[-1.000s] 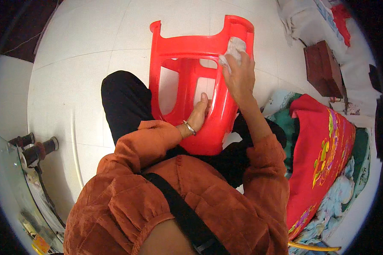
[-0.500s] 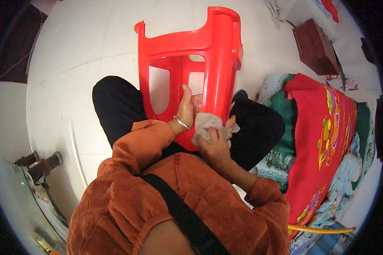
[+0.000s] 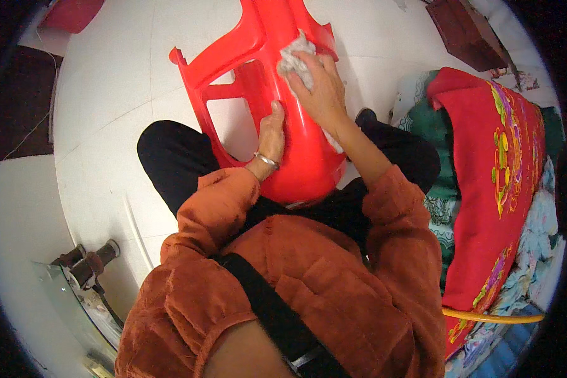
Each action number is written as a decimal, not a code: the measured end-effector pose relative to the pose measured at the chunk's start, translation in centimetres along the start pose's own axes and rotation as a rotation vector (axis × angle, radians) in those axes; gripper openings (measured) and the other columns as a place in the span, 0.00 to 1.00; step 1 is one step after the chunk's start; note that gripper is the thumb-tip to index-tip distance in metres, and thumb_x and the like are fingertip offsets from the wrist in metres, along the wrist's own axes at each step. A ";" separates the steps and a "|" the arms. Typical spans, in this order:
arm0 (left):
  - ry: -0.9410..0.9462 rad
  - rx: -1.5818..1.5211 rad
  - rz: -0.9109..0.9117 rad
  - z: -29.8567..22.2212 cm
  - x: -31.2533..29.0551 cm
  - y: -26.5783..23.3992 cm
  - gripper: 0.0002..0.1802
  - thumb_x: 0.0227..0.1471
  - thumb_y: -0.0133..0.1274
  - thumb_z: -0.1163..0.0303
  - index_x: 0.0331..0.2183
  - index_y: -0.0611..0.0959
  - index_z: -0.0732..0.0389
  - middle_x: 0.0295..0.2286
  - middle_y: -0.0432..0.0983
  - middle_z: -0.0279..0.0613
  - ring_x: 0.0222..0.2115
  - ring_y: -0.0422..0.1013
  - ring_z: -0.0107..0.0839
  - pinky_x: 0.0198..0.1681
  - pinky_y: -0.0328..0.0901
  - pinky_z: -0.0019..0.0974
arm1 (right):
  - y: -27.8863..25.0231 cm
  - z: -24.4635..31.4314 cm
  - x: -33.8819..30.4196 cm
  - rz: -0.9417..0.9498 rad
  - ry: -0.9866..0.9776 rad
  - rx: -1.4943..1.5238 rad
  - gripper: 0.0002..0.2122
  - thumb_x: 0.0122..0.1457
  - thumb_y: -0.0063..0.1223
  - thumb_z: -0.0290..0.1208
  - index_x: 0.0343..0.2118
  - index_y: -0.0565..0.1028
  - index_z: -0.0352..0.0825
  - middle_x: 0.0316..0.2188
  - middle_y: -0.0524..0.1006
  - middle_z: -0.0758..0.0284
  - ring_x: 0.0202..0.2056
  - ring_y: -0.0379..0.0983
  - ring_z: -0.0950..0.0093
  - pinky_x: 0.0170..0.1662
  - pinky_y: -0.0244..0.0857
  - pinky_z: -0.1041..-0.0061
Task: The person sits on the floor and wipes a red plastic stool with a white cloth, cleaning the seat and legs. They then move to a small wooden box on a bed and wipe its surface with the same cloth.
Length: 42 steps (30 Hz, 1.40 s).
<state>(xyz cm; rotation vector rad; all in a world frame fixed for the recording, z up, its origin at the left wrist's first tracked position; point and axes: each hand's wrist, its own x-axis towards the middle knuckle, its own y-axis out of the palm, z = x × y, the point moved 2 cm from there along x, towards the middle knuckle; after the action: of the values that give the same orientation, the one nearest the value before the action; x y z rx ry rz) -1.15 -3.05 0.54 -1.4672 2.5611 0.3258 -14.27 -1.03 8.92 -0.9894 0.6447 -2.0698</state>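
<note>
Seated person wiping a glossy red moulded-plastic stool [image 3: 277,94], which lies tipped across the lap over black trousers [image 3: 176,164], its legs pointing away above the white tiled floor [image 3: 107,82]. The left hand [image 3: 271,135], a metal bangle [image 3: 266,160] at the wrist, clasps the edge of one stool leg to brace it. The right hand [image 3: 324,91] is closed over a crumpled pale-grey cloth [image 3: 294,60], pressing it flat against the smooth curved outer face of a leg. Wiping is judged to go best in long strokes along the leg, with the bracing hand firm so the slick plastic does not twist, and with cloth worked into the ribbed cut-outs. At right lies a soft red embroidered quilt [image 3: 485,176]; the sleeves are rust-orange velvety fabric [image 3: 334,296].
</note>
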 end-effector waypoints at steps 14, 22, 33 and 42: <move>0.150 -0.125 -0.273 1.9 1.7 -0.4 0.34 0.59 0.34 0.47 0.12 0.69 0.62 0.13 0.57 0.28 0.16 0.53 0.24 0.20 0.50 0.36 | -0.2 0.6 -0.7 0.087 0.063 -0.120 0.18 0.56 0.48 0.39 0.44 0.70 0.30 0.33 0.69 0.51 0.37 0.68 0.54 0.39 0.63 0.60; -0.095 -0.120 -0.142 2.1 3.2 -4.0 0.29 0.57 0.39 0.45 0.22 0.77 0.61 0.18 0.67 0.31 0.18 0.60 0.21 0.22 0.57 0.29 | 2.4 0.4 0.4 0.216 0.080 0.021 0.18 0.53 0.49 0.43 0.43 0.72 0.37 0.35 0.69 0.51 0.37 0.69 0.53 0.37 0.65 0.57; 0.050 -0.291 -0.142 1.4 3.8 -3.4 0.23 0.60 0.39 0.54 0.33 0.79 0.65 0.30 0.75 0.33 0.29 0.67 0.20 0.35 0.64 0.27 | 3.1 -2.4 5.7 -0.088 -0.003 -0.075 0.15 0.49 0.56 0.43 0.32 0.75 0.35 0.34 0.69 0.55 0.36 0.67 0.56 0.34 0.64 0.58; 0.008 -0.331 -0.143 0.8 4.0 -3.6 0.23 0.61 0.36 0.55 0.39 0.77 0.66 0.35 0.75 0.36 0.33 0.69 0.23 0.40 0.64 0.28 | 5.3 -8.0 5.5 -0.150 0.414 0.086 0.18 0.44 0.59 0.47 0.34 0.76 0.39 0.38 0.69 0.55 0.40 0.68 0.57 0.39 0.63 0.58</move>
<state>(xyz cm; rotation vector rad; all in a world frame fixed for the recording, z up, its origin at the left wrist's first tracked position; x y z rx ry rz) 0.00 -7.90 -1.59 -1.7507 2.4772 0.7534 -21.01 -7.62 3.06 -0.5758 0.6969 -2.4420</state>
